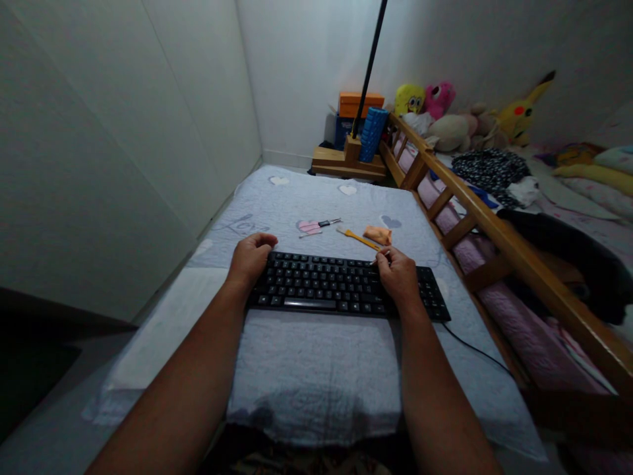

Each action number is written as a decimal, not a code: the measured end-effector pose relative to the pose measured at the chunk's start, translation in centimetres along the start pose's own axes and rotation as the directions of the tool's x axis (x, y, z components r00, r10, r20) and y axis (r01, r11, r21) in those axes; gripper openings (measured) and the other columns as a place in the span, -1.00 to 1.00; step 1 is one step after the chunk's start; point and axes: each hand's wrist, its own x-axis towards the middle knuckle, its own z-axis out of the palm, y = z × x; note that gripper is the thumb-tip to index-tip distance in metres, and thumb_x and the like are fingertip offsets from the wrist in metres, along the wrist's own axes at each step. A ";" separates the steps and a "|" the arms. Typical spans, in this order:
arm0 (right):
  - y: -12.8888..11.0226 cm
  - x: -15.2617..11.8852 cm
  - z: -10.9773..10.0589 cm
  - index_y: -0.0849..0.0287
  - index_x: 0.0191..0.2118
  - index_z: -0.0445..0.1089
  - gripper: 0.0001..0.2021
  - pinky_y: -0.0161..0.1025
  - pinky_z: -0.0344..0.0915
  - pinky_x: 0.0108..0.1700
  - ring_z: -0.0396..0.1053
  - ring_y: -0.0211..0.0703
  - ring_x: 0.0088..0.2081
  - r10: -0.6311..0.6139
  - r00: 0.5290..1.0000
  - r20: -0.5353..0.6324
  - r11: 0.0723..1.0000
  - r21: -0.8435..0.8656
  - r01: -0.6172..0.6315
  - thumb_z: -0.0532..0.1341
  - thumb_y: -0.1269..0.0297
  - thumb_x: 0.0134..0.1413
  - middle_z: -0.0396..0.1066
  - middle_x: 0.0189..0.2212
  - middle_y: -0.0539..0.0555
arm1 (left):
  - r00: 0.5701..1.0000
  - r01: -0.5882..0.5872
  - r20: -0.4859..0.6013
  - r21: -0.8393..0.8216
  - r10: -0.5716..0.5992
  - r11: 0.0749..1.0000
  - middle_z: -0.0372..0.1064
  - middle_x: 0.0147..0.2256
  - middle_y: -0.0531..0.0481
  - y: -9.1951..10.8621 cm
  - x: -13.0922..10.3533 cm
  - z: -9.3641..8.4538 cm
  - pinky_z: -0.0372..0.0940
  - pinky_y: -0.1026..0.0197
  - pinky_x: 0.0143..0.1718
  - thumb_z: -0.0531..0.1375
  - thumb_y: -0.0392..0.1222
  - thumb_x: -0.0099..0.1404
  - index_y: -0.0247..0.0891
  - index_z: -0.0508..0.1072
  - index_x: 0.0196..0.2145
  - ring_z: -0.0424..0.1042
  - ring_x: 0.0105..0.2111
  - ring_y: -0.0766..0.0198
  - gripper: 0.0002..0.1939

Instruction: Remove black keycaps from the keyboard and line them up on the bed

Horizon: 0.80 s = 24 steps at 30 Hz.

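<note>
A black keyboard (pixel 316 280) lies flat on a table covered with a pale blue cloth (pixel 316 343). My left hand (pixel 252 258) is at the keyboard's left end, fingers curled together at its upper left corner; what they grip, if anything, is hidden. Over the keys on the right side is my right hand (pixel 395 269), its fingers pinched around a small thin light-coloured item too small to name. Beyond the keyboard lie a yellow-handled brush (pixel 361 239), a crumpled orange cloth (pixel 378 235) and a tool with a dark handle and metal tip (pixel 329 223).
A black cable (pixel 477 353) runs from the keyboard's right end across the cloth. Along the right side stands a wooden bed rail (pixel 475 211), with plush toys and clothes behind it. A dark pole (pixel 370 66) rises from a wooden base past the table's far edge.
</note>
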 end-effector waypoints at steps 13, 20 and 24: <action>0.0 0.0 0.1 0.14 -0.43 0.40 -0.78 -0.20 0.21 -0.22 0.42 -0.05 -0.36 0.003 1.000 -0.016 1.000 -0.006 -0.003 0.06 0.22 0.10 0.50 -0.46 0.12 | 1.000 -0.010 0.000 0.024 0.010 1.000 0.54 -0.28 -0.04 0.0 0.0 0.0 0.31 0.14 -0.01 0.10 -0.31 -0.07 -0.25 0.53 -0.34 0.48 -0.20 0.14 -0.69; 0.0 0.0 0.1 0.14 -0.42 0.40 -0.79 -0.20 0.22 -0.22 0.42 -0.05 -0.35 -0.009 1.000 -0.012 1.000 0.007 0.009 0.07 0.22 0.10 0.51 -0.44 0.13 | 1.000 -0.003 -0.005 0.037 0.003 0.999 0.54 -0.27 -0.04 0.0 0.0 0.0 0.31 0.12 -0.01 0.10 -0.31 -0.08 -0.24 0.53 -0.34 0.48 -0.20 0.13 -0.68; 0.0 0.0 0.1 0.14 -0.42 0.40 -0.79 -0.21 0.22 -0.23 0.41 -0.05 -0.35 -0.003 1.000 -0.013 1.000 0.017 0.003 0.07 0.22 0.10 0.51 -0.44 0.12 | 1.000 -0.004 -0.006 0.033 0.004 0.999 0.54 -0.28 -0.05 0.0 0.0 0.0 0.31 0.12 -0.03 0.10 -0.31 -0.08 -0.25 0.53 -0.35 0.48 -0.21 0.12 -0.69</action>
